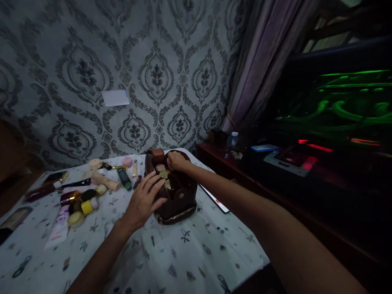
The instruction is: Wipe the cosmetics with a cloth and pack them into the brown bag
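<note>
A dark brown bag point(176, 210) with a zipped lower edge stands upright on the cloth-covered table, its top opened. My left hand point(143, 200) rests against the bag's left side, fingers spread and stretched over its rim. Inside the opening some pale, leaf-patterned contents point(163, 174) show, too dim to name. At the bag's far rim is my right hand point(177, 161), fingers curled closed. Whatever those fingers hold is hidden.
Left of the bag lie several cosmetics: a dark green tube point(124, 178), a pink-and-white tube point(59, 224), a yellow-lidded jar point(76, 219). A flat, white-faced object point(214, 199) sits behind the bag's right side. A dark cabinet point(211, 157) with a small bottle point(234, 139) stands right.
</note>
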A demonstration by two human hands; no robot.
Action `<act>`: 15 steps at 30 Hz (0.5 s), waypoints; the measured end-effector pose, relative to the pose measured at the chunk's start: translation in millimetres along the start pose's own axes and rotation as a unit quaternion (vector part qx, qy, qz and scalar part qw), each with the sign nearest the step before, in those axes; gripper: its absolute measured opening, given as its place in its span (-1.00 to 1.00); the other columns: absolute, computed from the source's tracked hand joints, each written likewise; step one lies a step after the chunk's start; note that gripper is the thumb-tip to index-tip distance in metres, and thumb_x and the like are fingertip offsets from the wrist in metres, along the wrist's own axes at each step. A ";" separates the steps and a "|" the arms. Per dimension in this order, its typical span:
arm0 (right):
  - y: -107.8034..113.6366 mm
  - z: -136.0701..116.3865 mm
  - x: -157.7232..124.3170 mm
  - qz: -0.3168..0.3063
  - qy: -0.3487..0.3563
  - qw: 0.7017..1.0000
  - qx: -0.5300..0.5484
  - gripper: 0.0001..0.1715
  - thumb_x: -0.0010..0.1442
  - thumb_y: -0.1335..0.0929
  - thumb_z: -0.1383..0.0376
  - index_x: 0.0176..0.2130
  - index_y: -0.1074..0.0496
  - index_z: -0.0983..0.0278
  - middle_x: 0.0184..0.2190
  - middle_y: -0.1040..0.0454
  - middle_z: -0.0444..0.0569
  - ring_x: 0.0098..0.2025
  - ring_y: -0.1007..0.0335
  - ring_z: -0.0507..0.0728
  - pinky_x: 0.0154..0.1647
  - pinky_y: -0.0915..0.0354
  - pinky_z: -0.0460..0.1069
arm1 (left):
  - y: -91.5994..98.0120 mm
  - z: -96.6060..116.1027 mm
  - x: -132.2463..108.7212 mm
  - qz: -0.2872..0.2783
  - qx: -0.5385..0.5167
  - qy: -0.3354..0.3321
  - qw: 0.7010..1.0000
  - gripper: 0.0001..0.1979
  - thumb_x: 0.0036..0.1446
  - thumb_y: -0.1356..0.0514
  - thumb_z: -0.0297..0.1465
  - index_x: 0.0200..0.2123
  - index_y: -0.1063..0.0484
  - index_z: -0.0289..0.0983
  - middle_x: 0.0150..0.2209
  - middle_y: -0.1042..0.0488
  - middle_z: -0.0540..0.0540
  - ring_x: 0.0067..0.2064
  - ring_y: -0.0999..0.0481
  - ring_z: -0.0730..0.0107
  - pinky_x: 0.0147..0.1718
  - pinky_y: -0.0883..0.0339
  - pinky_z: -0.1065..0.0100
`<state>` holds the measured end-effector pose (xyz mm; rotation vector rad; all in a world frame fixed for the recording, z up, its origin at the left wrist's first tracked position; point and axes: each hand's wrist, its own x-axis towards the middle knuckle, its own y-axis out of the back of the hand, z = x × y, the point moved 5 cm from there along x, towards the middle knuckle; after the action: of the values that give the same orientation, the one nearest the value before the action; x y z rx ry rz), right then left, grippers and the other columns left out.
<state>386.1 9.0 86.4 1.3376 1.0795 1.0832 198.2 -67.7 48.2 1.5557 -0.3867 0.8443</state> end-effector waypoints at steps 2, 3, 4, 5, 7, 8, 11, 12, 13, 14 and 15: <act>-4.4 0.0 5.0 -0.030 -0.015 0.999 0.000 -0.67 0.24 -0.39 0.35 0.00 -0.44 0.42 0.03 -0.48 0.20 0.05 -0.46 0.23 0.03 -0.38 0.07 | 0.1 0.3 -0.1 0.002 -0.003 0.001 1.000 -0.55 0.30 -0.12 -0.34 0.23 -0.20 -0.22 0.17 -0.34 -0.23 0.31 -0.19 0.04 0.21 -0.26 -0.07; -7.1 0.1 7.6 -0.045 -0.023 0.999 0.000 -0.68 0.24 -0.40 0.32 -0.02 -0.44 0.40 0.01 -0.49 0.16 0.02 -0.47 0.21 0.01 -0.40 0.09 | 0.3 0.4 -0.1 0.004 -0.006 0.001 1.000 -0.55 0.30 -0.11 -0.34 0.23 -0.19 -0.21 0.17 -0.33 -0.23 0.32 -0.19 0.04 0.21 -0.26 -0.07; -9.9 0.2 10.1 -0.058 -0.031 0.998 0.001 -0.68 0.25 -0.40 0.28 -0.02 -0.44 0.39 -0.01 -0.49 0.11 -0.01 -0.47 0.19 -0.02 -0.42 0.11 | 0.5 0.5 -0.1 0.006 -0.009 0.002 1.000 -0.55 0.30 -0.11 -0.35 0.23 -0.19 -0.21 0.18 -0.33 -0.23 0.32 -0.19 0.04 0.21 -0.26 -0.08; -12.7 0.4 12.4 -0.068 -0.038 0.997 0.002 -0.68 0.27 -0.39 0.25 -0.02 -0.44 0.37 -0.02 -0.49 0.08 -0.03 -0.47 0.17 -0.03 -0.43 0.12 | 0.6 0.6 0.0 0.007 -0.011 0.003 1.000 -0.55 0.30 -0.11 -0.35 0.23 -0.19 -0.20 0.18 -0.33 -0.23 0.32 -0.19 0.04 0.21 -0.26 -0.08; -17.7 0.6 16.7 -0.079 -0.049 0.996 0.004 -0.66 0.29 -0.38 0.22 0.00 -0.42 0.35 -0.01 -0.47 0.07 -0.04 -0.46 0.17 -0.04 -0.43 0.14 | 0.6 0.7 0.1 0.007 -0.014 0.003 1.000 -0.54 0.30 -0.12 -0.35 0.24 -0.19 -0.21 0.18 -0.32 -0.23 0.32 -0.19 0.04 0.22 -0.25 -0.09; -19.9 0.7 18.6 -0.082 -0.053 0.995 0.006 -0.65 0.29 -0.37 0.22 0.02 -0.41 0.35 0.00 -0.46 0.07 -0.03 -0.46 0.17 -0.04 -0.43 0.14 | 0.4 0.6 0.0 0.006 -0.015 0.003 1.000 -0.54 0.30 -0.12 -0.35 0.24 -0.19 -0.21 0.19 -0.32 -0.24 0.32 -0.18 0.03 0.22 -0.25 -0.09; -26.0 1.3 23.6 -0.094 -0.064 0.993 0.013 -0.64 0.29 -0.37 0.21 0.04 -0.40 0.33 0.01 -0.44 0.06 -0.03 -0.45 0.17 -0.05 -0.43 0.14 | -0.5 -0.1 -0.3 0.002 -0.012 0.004 1.000 -0.54 0.30 -0.12 -0.35 0.23 -0.19 -0.22 0.19 -0.32 -0.24 0.32 -0.18 0.03 0.23 -0.23 -0.11; -27.7 1.6 25.0 -0.096 -0.068 0.993 0.015 -0.63 0.29 -0.37 0.21 0.03 -0.40 0.34 0.00 -0.45 0.07 -0.04 -0.45 0.17 -0.06 -0.43 0.13 | -0.8 -0.1 -0.4 0.001 -0.011 0.003 1.000 -0.55 0.30 -0.12 -0.34 0.23 -0.19 -0.23 0.19 -0.32 -0.25 0.32 -0.18 0.03 0.23 -0.23 -0.11; -29.2 1.9 26.4 -0.098 -0.071 0.992 0.017 -0.64 0.29 -0.37 0.21 0.03 -0.40 0.34 0.00 -0.45 0.07 -0.04 -0.45 0.17 -0.06 -0.44 0.13 | -1.0 -0.1 -0.6 0.001 -0.011 0.003 1.000 -0.55 0.30 -0.12 -0.34 0.23 -0.19 -0.23 0.19 -0.32 -0.25 0.32 -0.18 0.02 0.23 -0.23 -0.11; -30.5 2.2 27.7 -0.099 -0.074 0.992 0.020 -0.63 0.29 -0.38 0.21 0.03 -0.40 0.34 -0.01 -0.45 0.07 -0.04 -0.46 0.17 -0.06 -0.44 0.13 | -1.1 -0.1 -0.7 0.001 -0.010 0.003 1.000 -0.55 0.30 -0.12 -0.34 0.22 -0.19 -0.23 0.19 -0.31 -0.26 0.32 -0.18 0.02 0.23 -0.23 -0.10; -31.8 2.6 28.8 -0.098 -0.077 0.992 0.022 -0.63 0.29 -0.37 0.21 0.03 -0.40 0.34 -0.01 -0.45 0.07 -0.04 -0.46 0.17 -0.06 -0.44 0.12 | -1.2 -0.1 -0.8 0.001 -0.011 0.004 1.000 -0.55 0.30 -0.12 -0.33 0.23 -0.19 -0.23 0.19 -0.31 -0.25 0.32 -0.17 0.03 0.23 -0.22 -0.11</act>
<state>393.0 38.0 55.5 1.2984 1.0989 0.8033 198.4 -67.5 46.8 1.5319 -0.3907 0.8442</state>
